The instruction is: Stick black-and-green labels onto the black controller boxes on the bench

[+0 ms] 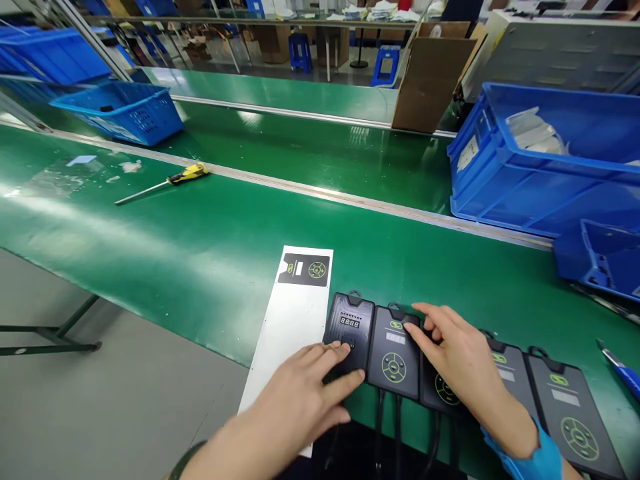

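Several black control boxes with hanging loops stand in a row along the near edge of the green bench. The leftmost box (353, 313) has a bare face with a digit display, and my left hand (313, 380) rests its spread fingers on its lower part. Beside it, a second box (394, 347) bears a dark label with a ring of buttons. My right hand (453, 350) has its thumb at that box's upper right corner, index finger apart from it, and covers much of a third box (440, 390). A white label sheet (285, 327) with one dark label (304, 269) lies to the left.
A yellow-and-black screwdriver (187, 175) lies at the left. Blue bins (545, 180) and a cardboard box (435, 80) stand at the right, with a blue basket (123, 110) at the back left. A pen (620, 367) lies at the right edge. Black cables (397, 433) hang from the boxes.
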A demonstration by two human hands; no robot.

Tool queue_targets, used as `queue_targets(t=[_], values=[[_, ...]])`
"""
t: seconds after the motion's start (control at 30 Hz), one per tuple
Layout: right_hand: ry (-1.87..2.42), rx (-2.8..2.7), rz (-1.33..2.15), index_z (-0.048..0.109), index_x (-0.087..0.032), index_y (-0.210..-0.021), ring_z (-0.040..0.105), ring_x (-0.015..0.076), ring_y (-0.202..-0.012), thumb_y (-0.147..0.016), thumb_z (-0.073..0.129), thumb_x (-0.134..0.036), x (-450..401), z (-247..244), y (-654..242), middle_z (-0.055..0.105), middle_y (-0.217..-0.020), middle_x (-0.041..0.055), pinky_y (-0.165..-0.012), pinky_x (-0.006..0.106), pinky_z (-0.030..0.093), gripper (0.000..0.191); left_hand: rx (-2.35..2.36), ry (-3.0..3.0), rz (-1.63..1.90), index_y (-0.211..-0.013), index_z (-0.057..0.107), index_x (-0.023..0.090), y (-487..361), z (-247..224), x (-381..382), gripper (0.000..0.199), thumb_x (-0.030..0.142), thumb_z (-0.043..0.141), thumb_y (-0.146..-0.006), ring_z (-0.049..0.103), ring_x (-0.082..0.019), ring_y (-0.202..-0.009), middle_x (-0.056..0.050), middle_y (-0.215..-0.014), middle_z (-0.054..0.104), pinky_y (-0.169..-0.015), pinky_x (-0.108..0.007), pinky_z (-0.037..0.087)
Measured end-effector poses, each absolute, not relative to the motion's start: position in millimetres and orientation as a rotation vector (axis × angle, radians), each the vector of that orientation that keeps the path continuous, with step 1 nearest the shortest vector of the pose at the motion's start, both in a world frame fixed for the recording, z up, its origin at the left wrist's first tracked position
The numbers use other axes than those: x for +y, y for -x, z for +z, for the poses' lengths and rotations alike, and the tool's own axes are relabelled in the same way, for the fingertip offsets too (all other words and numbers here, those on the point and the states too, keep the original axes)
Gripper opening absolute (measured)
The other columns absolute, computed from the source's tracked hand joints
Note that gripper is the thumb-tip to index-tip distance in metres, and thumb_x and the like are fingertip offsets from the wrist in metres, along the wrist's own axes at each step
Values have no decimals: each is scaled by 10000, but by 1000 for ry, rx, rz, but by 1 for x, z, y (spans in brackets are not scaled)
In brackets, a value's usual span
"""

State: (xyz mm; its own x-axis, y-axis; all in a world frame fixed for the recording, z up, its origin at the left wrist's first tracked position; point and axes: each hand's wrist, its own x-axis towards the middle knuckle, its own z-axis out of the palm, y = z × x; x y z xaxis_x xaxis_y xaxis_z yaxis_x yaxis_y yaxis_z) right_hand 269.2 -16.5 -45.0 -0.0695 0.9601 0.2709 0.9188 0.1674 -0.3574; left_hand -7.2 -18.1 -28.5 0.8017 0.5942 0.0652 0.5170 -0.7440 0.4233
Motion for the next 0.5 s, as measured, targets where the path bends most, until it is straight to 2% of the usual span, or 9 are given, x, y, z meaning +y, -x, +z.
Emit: queue_targets(t=[0.07,0.1,0.17,0.23,0.3,0.37,0.43,0.5], values=[[1802,-2077,-55,632,-145,-1109,609,183,-565,-988,368,-459,-16,-43,-269,604,-773,41,-445,304,455,428,862,-2381,253,-1243,556,257,19,-20,15,294,256,545,-949,640,-194,-1067,-67,-1224,631,-917,-338,541],[1798,-2095,-84,624,-156,-1114,623,191,-588,-990,362,-451,-15,-42,-269,608,-805,46,-443,306,460,414,982,-2307,269,-1246,542,246,25,-16,35,294,209,503,-957,617,-191,-1086,-69,-1232,606,-940,-347,518],[1743,-2126,-39,615,-185,-1095,646,194,-633,-991,375,-425,-14,-38,-265,614,-853,44,-476,306,497,356,1354,-2287,275,-1320,472,217,37,-14,77,424,190,555,-905,565,-244,-1114,-96,-1211,564,-960,-419,477],[1666,-2157,33,607,-203,-1081,662,193,-672,-987,396,-402,-12,-34,-259,620,-893,46,-513,306,526,305,1491,-2260,263,-1359,421,154,46,-17,117,606,245,684,-820,558,-280,-1087,-137,-1192,537,-930,-446,477],[1595,-2186,74,603,-207,-1075,673,194,-697,-988,398,-371,-12,-31,-251,625,-919,53,-530,304,539,276,1530,-2243,202,-1260,508,110,52,-23,150,665,290,813,-697,577,-284,-1015,-137,-1121,555,-872,-431,497],[1540,-2210,89,604,-207,-1060,675,192,-689,-989,389,-335,-13,-29,-243,628,-921,57,-530,304,540,260,1532,-2238,137,-1103,592,117,55,-29,172,527,307,835,-675,585,-260,-973,-95,-1041,586,-850,-418,501],[1516,-2225,130,606,-209,-1049,669,186,-671,-982,395,-294,-14,-26,-236,629,-927,57,-533,304,537,237,1519,-2233,95,-969,620,134,56,-33,184,316,322,772,-765,592,-226,-946,-55,-979,609,-844,-409,501],[1519,-2233,218,606,-213,-1055,668,183,-683,-966,429,-255,-13,-21,-230,628,-947,55,-550,302,537,203,1502,-2215,83,-893,622,140,58,-33,189,200,326,687,-857,607,-189,-886,-31,-927,626,-816,-388,513]])
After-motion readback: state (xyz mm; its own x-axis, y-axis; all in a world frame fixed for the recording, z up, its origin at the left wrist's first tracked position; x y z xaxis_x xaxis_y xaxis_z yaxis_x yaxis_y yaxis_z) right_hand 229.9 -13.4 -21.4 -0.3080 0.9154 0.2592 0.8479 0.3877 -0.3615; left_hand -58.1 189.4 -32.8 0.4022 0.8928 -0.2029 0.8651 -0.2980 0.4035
